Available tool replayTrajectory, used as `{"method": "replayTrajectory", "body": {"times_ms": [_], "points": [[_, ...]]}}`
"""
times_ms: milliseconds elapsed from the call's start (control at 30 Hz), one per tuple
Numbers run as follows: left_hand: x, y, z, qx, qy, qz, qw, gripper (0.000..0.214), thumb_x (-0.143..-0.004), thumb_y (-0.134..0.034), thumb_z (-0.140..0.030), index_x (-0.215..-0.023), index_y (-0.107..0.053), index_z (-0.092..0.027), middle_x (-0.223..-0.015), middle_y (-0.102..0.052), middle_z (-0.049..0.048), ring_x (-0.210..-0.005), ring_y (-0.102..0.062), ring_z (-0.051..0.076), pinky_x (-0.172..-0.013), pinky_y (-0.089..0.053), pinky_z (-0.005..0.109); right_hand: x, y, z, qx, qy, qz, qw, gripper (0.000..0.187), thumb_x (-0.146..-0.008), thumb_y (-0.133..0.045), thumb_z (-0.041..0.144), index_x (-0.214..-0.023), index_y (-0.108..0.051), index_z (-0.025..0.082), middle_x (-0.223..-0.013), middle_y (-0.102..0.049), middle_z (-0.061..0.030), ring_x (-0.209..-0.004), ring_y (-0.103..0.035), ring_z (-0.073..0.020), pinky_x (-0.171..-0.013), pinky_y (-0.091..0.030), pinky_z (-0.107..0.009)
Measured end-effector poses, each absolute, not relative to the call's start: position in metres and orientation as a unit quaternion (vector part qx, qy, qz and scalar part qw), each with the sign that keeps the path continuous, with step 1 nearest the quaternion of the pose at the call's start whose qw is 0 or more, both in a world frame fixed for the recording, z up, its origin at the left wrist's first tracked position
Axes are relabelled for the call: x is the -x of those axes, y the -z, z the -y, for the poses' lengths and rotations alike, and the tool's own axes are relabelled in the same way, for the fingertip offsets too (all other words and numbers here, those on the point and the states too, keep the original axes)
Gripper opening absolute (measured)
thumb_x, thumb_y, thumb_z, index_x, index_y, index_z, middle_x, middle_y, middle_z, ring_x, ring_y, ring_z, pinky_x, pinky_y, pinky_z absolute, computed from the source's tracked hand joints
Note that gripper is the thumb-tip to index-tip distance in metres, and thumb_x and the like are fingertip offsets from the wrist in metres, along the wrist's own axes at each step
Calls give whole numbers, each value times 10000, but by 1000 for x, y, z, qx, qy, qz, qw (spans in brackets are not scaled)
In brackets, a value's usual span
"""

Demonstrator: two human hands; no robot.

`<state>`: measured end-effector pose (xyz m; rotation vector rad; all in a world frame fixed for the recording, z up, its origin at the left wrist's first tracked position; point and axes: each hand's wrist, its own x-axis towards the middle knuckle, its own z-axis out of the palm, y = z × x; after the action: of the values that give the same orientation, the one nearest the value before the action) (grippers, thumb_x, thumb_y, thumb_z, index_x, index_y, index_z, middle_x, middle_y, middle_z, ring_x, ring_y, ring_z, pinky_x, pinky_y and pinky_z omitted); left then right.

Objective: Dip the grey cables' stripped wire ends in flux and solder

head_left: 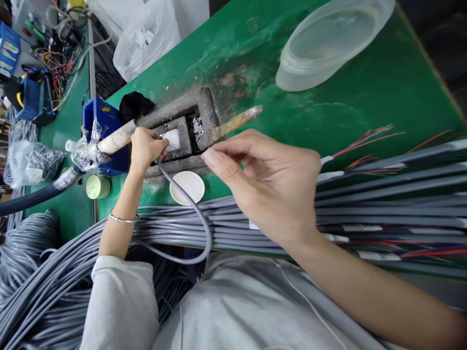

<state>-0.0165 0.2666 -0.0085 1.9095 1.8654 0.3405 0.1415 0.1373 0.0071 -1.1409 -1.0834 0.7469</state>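
Note:
My left hand is closed on the end of a grey cable, whose thin dark wires show over a sooty metal box set in the bench. A white piece lies in the box beside the fingers, and silvery crumbs fill its right part. From the hand the cable loops down toward my body. My right hand hovers to the right of the box, thumb and forefinger pinched together; whatever may be between them is too small to make out. Just behind its fingertips is a stained, brownish stick.
A bundle of grey cables runs along the bench's front edge, stripped ends at right. Near the box are a white lid, a green round tin, a taped hose nozzle and a blue bin. A translucent tub stands behind.

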Motion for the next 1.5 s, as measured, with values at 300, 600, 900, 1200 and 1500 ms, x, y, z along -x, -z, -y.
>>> {"method": "replayTrajectory", "body": {"times_ms": [300, 600, 900, 1200, 1500], "points": [[13, 13, -268, -694, -127, -676, 215, 232, -608, -542, -44, -397, -511, -136, -362, -477, -15, -335, -413, 77, -422, -406, 221, -141, -7, -136, 502, -336, 471, 643, 112, -805, -627, 178, -699, -634, 213, -631, -575, 21, -628, -523, -126, -594, -419, -290], [9, -16, -235, -661, -272, -618, 326, 220, -650, -619, -127, -452, -523, -141, -366, -508, -27, -288, -407, 62, -308, -302, 172, -142, -8, -137, 507, -332, 461, 648, 102, -795, -629, 177, -702, -631, 217, -639, -592, 18, -617, -505, -120, -578, -411, -278], [8, -39, -161, -556, -482, -549, 396, 253, -665, -731, -290, -529, -585, -134, -384, -543, -34, -254, -420, 50, -255, -305, 146, -135, -5, -137, 491, -355, 449, 657, 94, -778, -620, 201, -685, -633, 200, -631, -574, 9, -616, -499, -121, -572, -400, -271], [11, -37, -132, -497, -539, -532, 424, 280, -652, -753, -338, -536, -595, -137, -478, -623, -9, -280, -453, 50, -259, -328, 144, -131, -3, -135, 476, -378, 488, 626, 112, -759, -620, 240, -665, -653, 189, -619, -600, -5, -587, -485, -124, -567, -408, -274], [4, -31, -129, -437, -552, -521, 483, 326, -591, -776, -430, -623, -604, -155, -536, -579, -18, -358, -435, 39, -317, -375, 143, -125, -5, -135, 352, -551, 555, 514, 129, -767, -602, 262, -785, -693, 173, -745, -733, -40, -679, -670, -173, -634, -512, -284]]}}
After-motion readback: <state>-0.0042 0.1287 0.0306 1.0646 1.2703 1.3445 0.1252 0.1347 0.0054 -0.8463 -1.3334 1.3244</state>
